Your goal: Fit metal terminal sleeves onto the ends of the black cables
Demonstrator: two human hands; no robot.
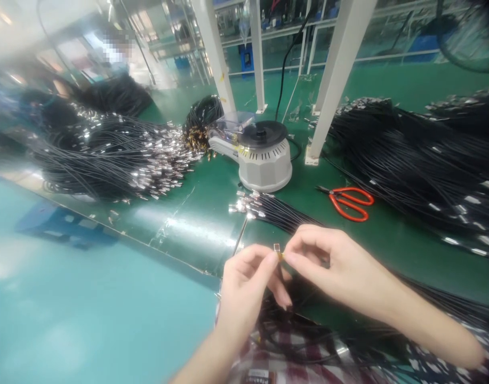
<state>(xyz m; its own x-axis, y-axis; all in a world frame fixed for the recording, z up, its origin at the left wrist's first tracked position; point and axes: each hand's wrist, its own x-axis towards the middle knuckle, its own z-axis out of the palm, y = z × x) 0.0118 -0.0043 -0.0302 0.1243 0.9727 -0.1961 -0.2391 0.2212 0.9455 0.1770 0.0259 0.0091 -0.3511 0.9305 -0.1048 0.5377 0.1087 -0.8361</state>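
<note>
Low in the middle, my left hand [250, 274] is closed in a pinch on a black cable just below its small square metal connector [277, 248]. My right hand [322, 253] meets it from the right, thumb and forefinger pinched on a small strip of yellow tape [283, 256] at the cable, below the connector. Just beyond my hands lies a bundle of black cables [286, 209], metal ends pointing left. Behind that bundle stands a round white tape dispenser [265, 165] with a black top.
Red-handled scissors [352, 201] lie right of the dispenser. Large heaps of black cables sit at left [96, 154] and right [412, 160]. White posts [336, 80] rise from the green table [196, 213]. More cables [292, 336] lie across a checked cloth at my lap.
</note>
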